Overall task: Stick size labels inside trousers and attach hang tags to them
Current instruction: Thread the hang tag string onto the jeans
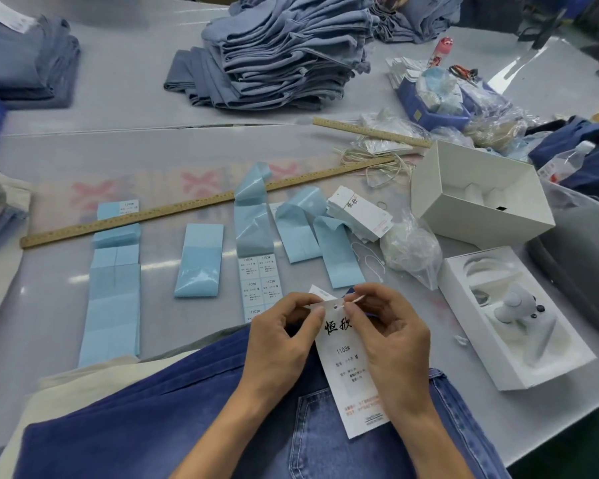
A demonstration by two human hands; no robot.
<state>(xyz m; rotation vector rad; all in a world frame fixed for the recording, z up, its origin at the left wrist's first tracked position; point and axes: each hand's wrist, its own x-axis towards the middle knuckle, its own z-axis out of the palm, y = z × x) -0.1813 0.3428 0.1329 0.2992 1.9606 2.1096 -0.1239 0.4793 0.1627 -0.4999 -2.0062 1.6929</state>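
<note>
Blue denim trousers (194, 416) lie across the table's near edge under my hands. Above them I hold a white hang tag (350, 368) printed with black characters and "1103#". My left hand (281, 340) pinches the tag's top left corner. My right hand (391, 337) pinches a thin white string (355, 300) at the tag's punched hole. Sheets of size labels (260, 281) on blue backing lie just beyond my hands. A stack of spare hang tags (360, 216) sits further back on the right.
Blue backing strips (115, 299) and two wooden rulers (194, 205) lie across the table. An open white box (481, 198), a box holding a white controller (519, 316) and a bag of strings (412, 250) crowd the right. Folded trousers (284, 53) are piled at the back.
</note>
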